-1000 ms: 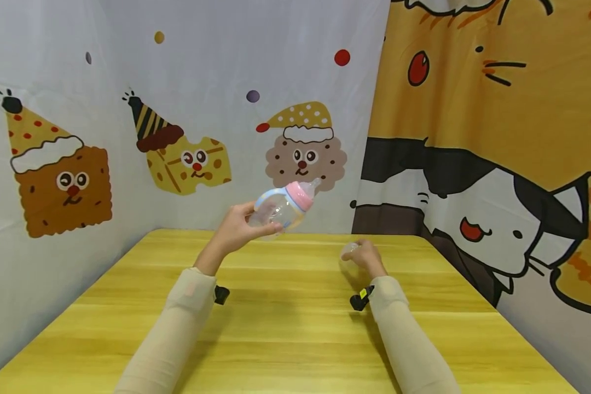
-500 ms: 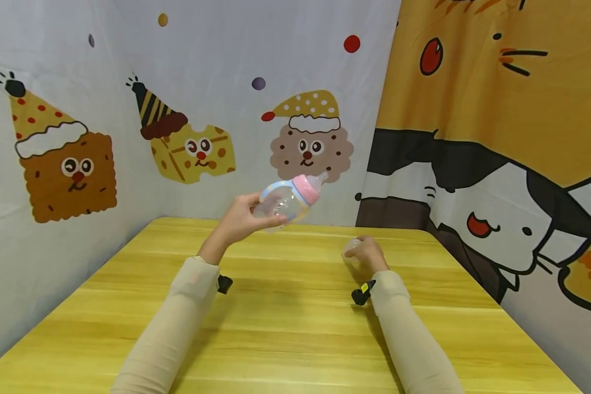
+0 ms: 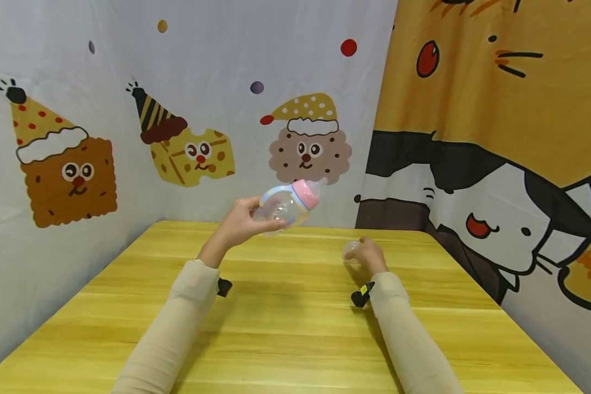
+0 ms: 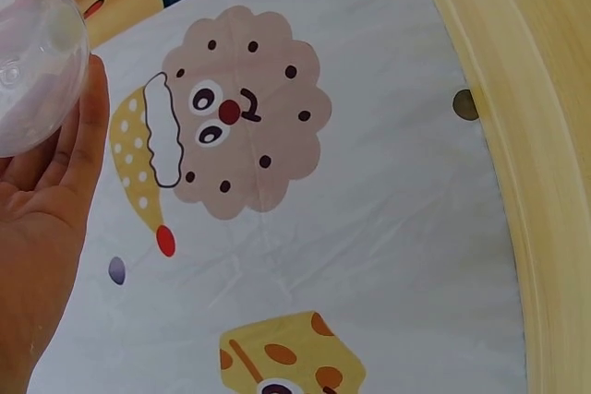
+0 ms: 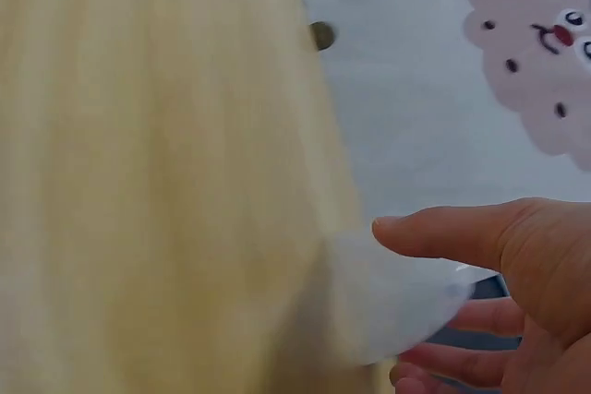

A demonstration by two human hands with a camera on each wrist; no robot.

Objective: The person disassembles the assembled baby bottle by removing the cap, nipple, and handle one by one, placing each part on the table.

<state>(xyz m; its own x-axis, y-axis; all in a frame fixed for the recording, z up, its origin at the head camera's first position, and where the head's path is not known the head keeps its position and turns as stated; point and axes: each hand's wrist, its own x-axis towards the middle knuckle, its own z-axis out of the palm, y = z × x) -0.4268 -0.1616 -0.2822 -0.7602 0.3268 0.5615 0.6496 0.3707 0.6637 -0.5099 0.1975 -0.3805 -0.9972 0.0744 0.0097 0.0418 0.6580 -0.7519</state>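
Clear baby bottle [image 3: 282, 210] aloft in the left hand [image 3: 238, 223], small cap [image 3: 349, 250] in the right

The person's left hand grips the bottle round its body, the thumb along the near side and the fingers behind. The bottle is held above the far part of the wood-grain table [image 3: 276, 339], tilted, its translucent teat [image 3: 320, 186] pointing up and to the right. A pink collar [image 3: 306, 195] sits below the teat, beside a pale blue handle [image 3: 274, 190]. In the left wrist view the rounded base shows, with fingers supporting it.

The right hand [image 3: 371, 257], lower and well apart from the bottle, pinches the translucent, dome-like cap between thumb and fingers. Whether the cap touches the table cannot be told.

The bottle looks like thin, stiff plastic with no liquid visible, so it should be light, smooth and slightly slippery. The body or handle would give the surest hold; the teat is probably soft and best left alone. The cap seems light too, best taken by its sides.
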